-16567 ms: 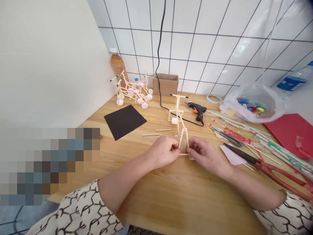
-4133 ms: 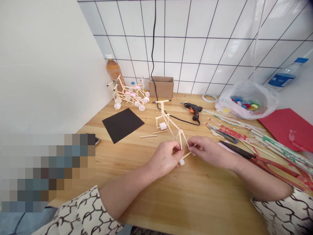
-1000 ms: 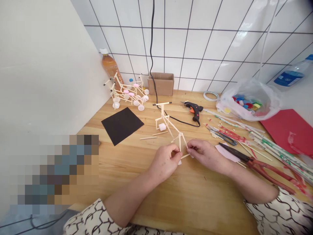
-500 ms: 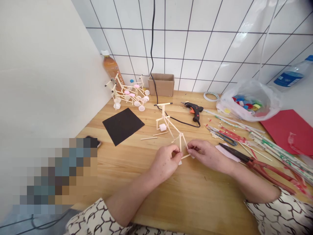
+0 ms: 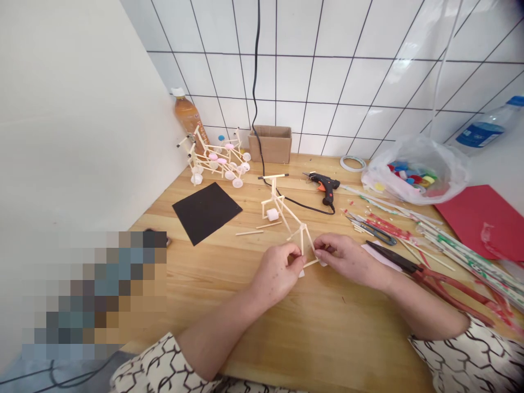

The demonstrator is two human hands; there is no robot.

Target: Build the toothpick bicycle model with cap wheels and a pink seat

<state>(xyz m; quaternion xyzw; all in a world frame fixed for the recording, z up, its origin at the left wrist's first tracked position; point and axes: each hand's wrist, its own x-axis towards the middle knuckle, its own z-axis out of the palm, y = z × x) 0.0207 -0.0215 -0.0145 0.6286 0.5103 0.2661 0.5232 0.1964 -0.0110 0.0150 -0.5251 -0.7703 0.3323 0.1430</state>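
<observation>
A small tricycle model of thin wooden sticks (image 5: 289,205) stands on the table in front of me, with a black-tipped handlebar at its far end and a white wheel (image 5: 272,214) under it. At its near end my left hand (image 5: 280,271) pinches the left leg low down. My right hand (image 5: 344,259) closes on the lower right leg. Between both hands runs a short crosswise stick (image 5: 311,263). White pieces show partly under the fingertips; the rest of them is hidden. Two loose sticks (image 5: 249,233) lie left of the model.
Behind stand finished-looking stick models (image 5: 216,158), a tea bottle (image 5: 189,117) and a cardboard box (image 5: 271,146). Rightward lie a glue gun (image 5: 325,183), tape roll (image 5: 352,163), bag of caps (image 5: 415,174), small snips (image 5: 379,232), red-handled scissors (image 5: 446,289) and red sheet (image 5: 483,218). Black sheet (image 5: 207,213) at left.
The view has tilted very slightly, so the scene sits a little lower. Both hands keep the same hold on the model's near legs.
</observation>
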